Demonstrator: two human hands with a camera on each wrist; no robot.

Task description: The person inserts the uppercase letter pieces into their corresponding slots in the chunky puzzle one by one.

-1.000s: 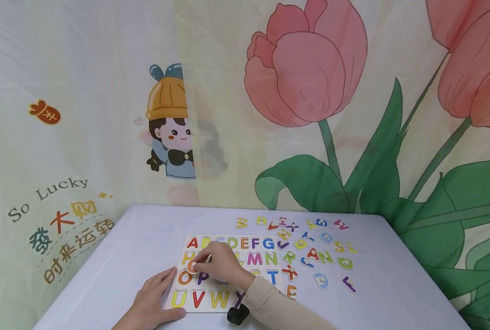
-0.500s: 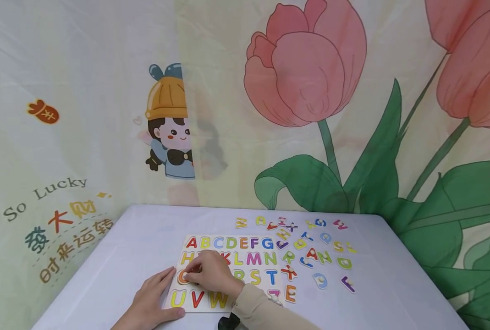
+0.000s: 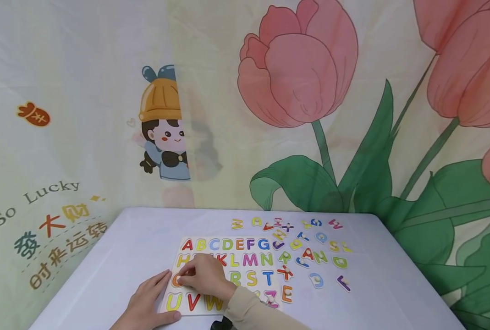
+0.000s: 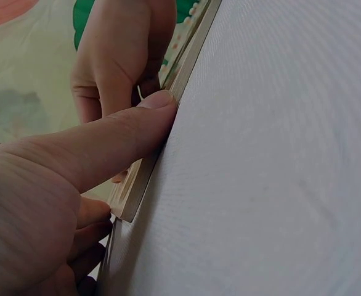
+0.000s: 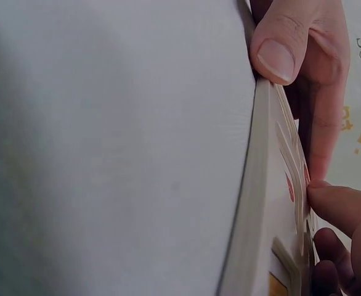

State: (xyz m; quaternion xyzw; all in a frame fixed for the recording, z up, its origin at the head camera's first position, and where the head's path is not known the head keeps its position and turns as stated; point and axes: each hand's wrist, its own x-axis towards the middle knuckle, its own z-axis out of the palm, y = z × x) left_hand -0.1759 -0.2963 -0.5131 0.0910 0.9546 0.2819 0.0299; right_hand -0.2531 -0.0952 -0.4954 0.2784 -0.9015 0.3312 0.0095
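A white alphabet puzzle board (image 3: 242, 268) lies on the table, with coloured letters in rows. My right hand (image 3: 205, 275) reaches over its left side, thumb and fingertips pinching the orange letter O piece (image 3: 174, 281) at the O place, partly covering it. In the right wrist view its thumb (image 5: 344, 209) is right at the board's face. The left hand (image 3: 145, 303) rests at the lower left corner, fingers straight along the left edge and thumb on the front edge. The left wrist view shows that thumb (image 4: 125, 135) against the board's side.
Several loose knobbed letter pieces lie right of and behind the board, among them a red X (image 3: 285, 273), an orange E (image 3: 287, 294) and a purple F (image 3: 344, 283). A pink Z (image 3: 271, 299) sits at the board's lower right. A printed curtain (image 3: 211, 105) hangs behind the table.
My right hand has carried the orange O left and down to the O place and now stays there. The left hand keeps its place on the board. The head view has shifted slightly.
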